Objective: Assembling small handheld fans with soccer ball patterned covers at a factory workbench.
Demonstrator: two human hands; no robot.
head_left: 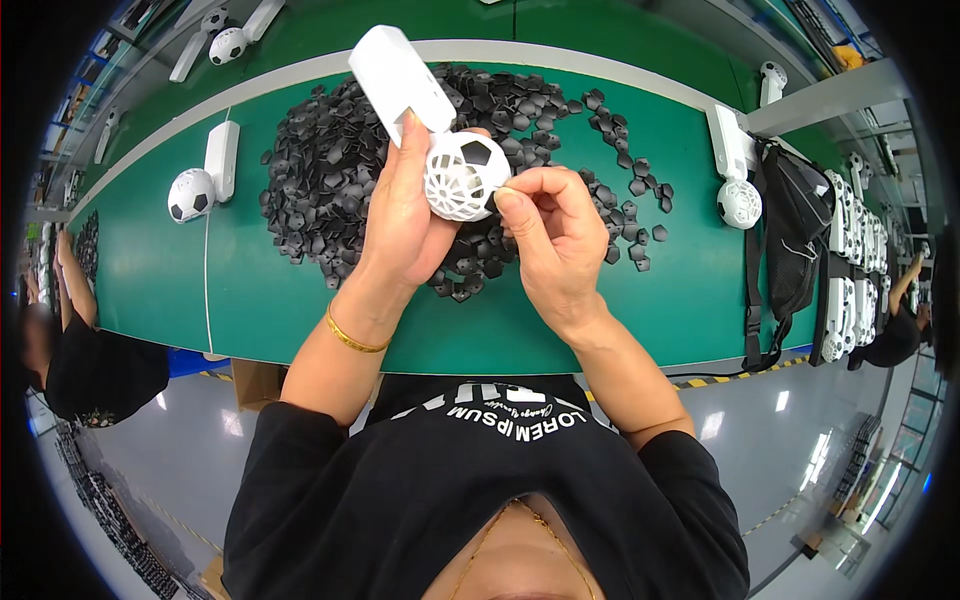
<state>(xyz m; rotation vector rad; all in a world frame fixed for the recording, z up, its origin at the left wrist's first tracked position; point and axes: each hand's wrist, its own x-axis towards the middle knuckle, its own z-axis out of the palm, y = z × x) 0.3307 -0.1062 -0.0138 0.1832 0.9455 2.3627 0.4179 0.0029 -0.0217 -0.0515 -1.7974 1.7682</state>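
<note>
My left hand point(402, 215) is wrapped round a white device made of a long box-shaped body point(392, 72) and a round football-patterned ball point(462, 198). The body tilts up and away to the left, with the ball at its near end. One black pentagon patch shows on the ball's upper right, and an open white lattice faces me lower left. Right at the ball's edge, the thumb and forefinger of my right hand point(562, 240) are pinched together; whatever is between them is too small to make out. Beneath both hands spreads a heap of black pentagon pieces point(325, 190).
Another white device with a football-patterned ball point(191, 194) stands left on the green table point(160, 280). A similar one point(739, 203) is at the right, beside a black bag point(795, 225). Several more line a rack point(850, 235) farther right. Other people point(90, 350) work at both sides.
</note>
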